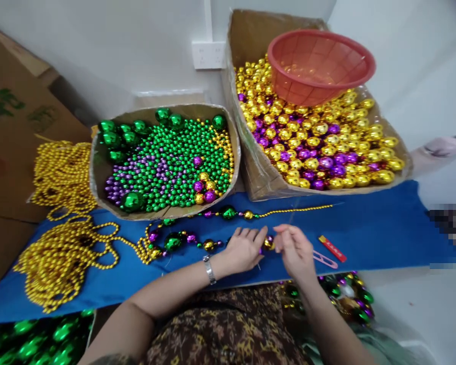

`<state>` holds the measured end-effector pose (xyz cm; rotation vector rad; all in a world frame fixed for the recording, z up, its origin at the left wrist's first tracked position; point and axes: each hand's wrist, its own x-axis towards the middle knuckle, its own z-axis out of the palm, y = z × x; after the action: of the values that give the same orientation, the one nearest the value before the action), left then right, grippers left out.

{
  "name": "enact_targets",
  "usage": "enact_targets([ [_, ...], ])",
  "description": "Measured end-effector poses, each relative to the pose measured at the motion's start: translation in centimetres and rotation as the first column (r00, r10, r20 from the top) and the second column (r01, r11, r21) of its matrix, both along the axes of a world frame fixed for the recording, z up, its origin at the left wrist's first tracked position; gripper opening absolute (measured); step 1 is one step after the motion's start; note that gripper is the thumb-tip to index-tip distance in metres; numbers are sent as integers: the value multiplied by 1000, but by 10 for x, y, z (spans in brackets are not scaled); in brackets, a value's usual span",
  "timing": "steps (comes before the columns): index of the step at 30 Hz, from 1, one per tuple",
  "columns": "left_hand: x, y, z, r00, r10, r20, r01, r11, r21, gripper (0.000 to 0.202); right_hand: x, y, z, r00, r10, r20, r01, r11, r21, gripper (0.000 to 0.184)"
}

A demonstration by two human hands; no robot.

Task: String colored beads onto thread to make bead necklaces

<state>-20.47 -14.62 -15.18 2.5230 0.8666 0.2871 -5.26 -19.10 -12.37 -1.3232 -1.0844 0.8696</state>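
Note:
A bead strand (pixel 191 238) of green, purple and gold balls lies along the blue cloth and runs under my left hand (pixel 245 250). That hand is closed over the strand, palm down, with its fingers pointing right. A gold bead (pixel 268 242) shows between my two hands. My right hand (pixel 295 249) is raised just beside this bead, thumb and fingers pinched together; anything between them is too small to make out. Behind both hands, another stretch of strand (pixel 228 212) ends in a line of small gold beads (pixel 296 210).
Small beads fill a carton (pixel 235 167) at the back left; gold and purple balls fill a larger carton (pixel 256 177) with a red basket (pixel 321 94). Gold bead chains (pixel 57 268) lie left on the blue cloth (pixel 383 233). A pink tool (pixel 326 259) and red-yellow packet (pixel 332 248) lie right.

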Motion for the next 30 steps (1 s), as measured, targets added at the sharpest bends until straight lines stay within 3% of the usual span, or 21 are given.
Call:
enact_targets([
  [2,-3,-5,-6,979,-1,-202,22,995,99,62,10,1,11,990,-81,-119,88,995,50,28],
  [4,-10,-7,-8,957,-15,-289,63,986,157,55,25,5,20,955,-185,-232,212,973,95,27],
  [7,-25,-10,-6,950,-4,-313,71,976,206,52,48,13,24,902,-307,-303,354,928,113,30],
  [11,-45,-12,-4,945,84,-316,-13,975,220,52,68,21,14,852,-418,-314,464,882,85,33],
  [18,-77,-1,-11,903,235,-359,-175,966,190,39,101,29,8,729,-621,-288,667,739,97,25],
  [22,-97,10,-10,864,323,-385,-267,944,193,34,104,31,12,706,-655,-271,698,708,106,21],
  [27,-115,18,-6,793,400,-459,-334,916,222,31,86,31,11,769,-604,-211,639,737,220,25],
  [30,-118,13,-2,801,402,-443,-326,915,239,44,74,30,18,804,-566,-182,593,746,303,31],
])
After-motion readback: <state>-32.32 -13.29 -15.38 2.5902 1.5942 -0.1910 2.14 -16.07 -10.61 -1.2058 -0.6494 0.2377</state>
